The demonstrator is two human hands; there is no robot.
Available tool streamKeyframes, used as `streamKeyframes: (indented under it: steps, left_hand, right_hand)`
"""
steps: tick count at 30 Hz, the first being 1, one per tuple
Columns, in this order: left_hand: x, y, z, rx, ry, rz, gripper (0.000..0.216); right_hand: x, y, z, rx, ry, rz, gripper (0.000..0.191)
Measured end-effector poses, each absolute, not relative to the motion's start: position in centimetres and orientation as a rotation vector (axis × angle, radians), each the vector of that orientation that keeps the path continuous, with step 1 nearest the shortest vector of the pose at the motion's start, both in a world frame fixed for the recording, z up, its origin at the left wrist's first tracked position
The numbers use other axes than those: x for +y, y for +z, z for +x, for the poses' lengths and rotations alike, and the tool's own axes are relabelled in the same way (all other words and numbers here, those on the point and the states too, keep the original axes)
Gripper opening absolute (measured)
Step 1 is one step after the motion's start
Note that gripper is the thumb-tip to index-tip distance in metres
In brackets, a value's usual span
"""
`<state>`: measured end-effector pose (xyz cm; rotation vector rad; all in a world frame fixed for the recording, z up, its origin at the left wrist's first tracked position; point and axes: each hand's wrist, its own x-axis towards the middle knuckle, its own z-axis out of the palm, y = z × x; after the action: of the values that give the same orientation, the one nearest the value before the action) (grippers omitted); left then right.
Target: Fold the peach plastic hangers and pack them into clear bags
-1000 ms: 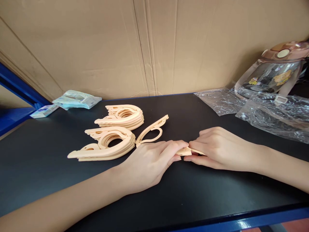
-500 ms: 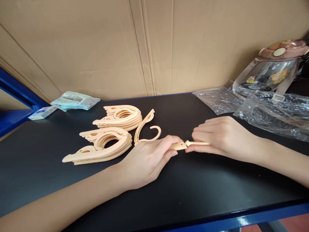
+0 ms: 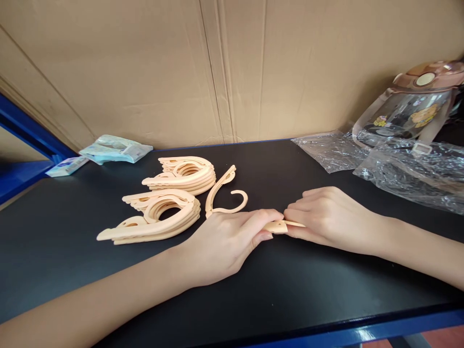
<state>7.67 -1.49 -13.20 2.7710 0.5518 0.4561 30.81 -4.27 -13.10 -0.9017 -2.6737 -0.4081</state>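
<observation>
A cream plastic folding clothes hanger [image 3: 225, 176] lies with its hook and one arm showing; the other arm runs under my left hand [image 3: 226, 241]. My left hand is closed round that arm, and its tip with a small hole sticks out past my thumb. My right hand [image 3: 326, 217] is closed on a thin cream rod [image 3: 295, 223], whose left end meets the tip of the hanger's arm. Whether the rod is joined to the hanger I cannot tell, as fingers cover the spot. Most of the rod is hidden in my right hand.
Two stacks of folded hangers, a back stack [image 3: 181, 181] and a front stack [image 3: 155, 232], sit left on the black table [image 3: 232, 319]. Behind them lies a blue-white tissue pack [image 3: 116, 149]. Clear plastic wrap [image 3: 406, 169] and a strapped bottle [image 3: 416, 111] stand back right, before a cardboard wall [image 3: 163, 72].
The rod's knobbed end, visible apart from the hanger's tip before, is now against it and covered by fingers. My right hand has come closer to my left. The view has shifted slightly.
</observation>
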Motion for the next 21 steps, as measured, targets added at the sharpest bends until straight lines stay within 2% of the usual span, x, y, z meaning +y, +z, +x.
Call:
streamKeyframes:
  steps: [6, 15, 21]
  left_hand:
    - [-1.58, -13.13, 7.73, 0.569, 0.442, 2.801, 0.021]
    - [-1.52, -12.97, 7.61, 0.585, 0.435, 2.728, 0.028]
    - [-1.38, -12.62, 7.59, 0.533, 0.434, 2.697, 0.026]
  right_hand:
    - [-4.38, -12.97, 30.58, -2.656, -0.475, -0.880, 0.046]
    - [-4.28, -12.67, 31.14, -2.652, -0.262, -0.987, 0.044]
    - [-4.51, -12.62, 30.78, -2.643, -0.441, -0.854, 0.043]
